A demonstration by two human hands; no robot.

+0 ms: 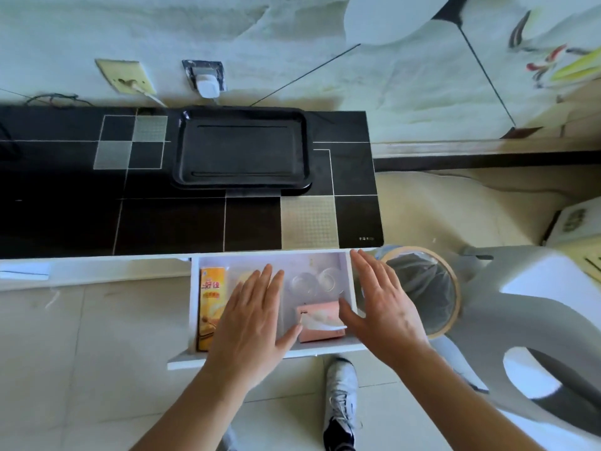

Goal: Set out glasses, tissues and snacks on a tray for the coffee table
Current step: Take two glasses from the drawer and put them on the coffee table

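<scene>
A black tray lies on the black tiled cabinet top. Below it a white drawer stands pulled out. Inside are an orange snack box at the left, two clear glasses at the back right, and a pink tissue pack at the front right. My left hand hovers flat over the drawer's middle, fingers straight, hiding part of a second yellow pack. My right hand is spread over the drawer's right wall, its thumb near the tissue pack. Neither hand holds anything.
A lined waste bin stands right of the drawer, with a white plastic chair beside it. My shoe is on the tiled floor below the drawer. A plug and sockets sit on the wall behind the tray.
</scene>
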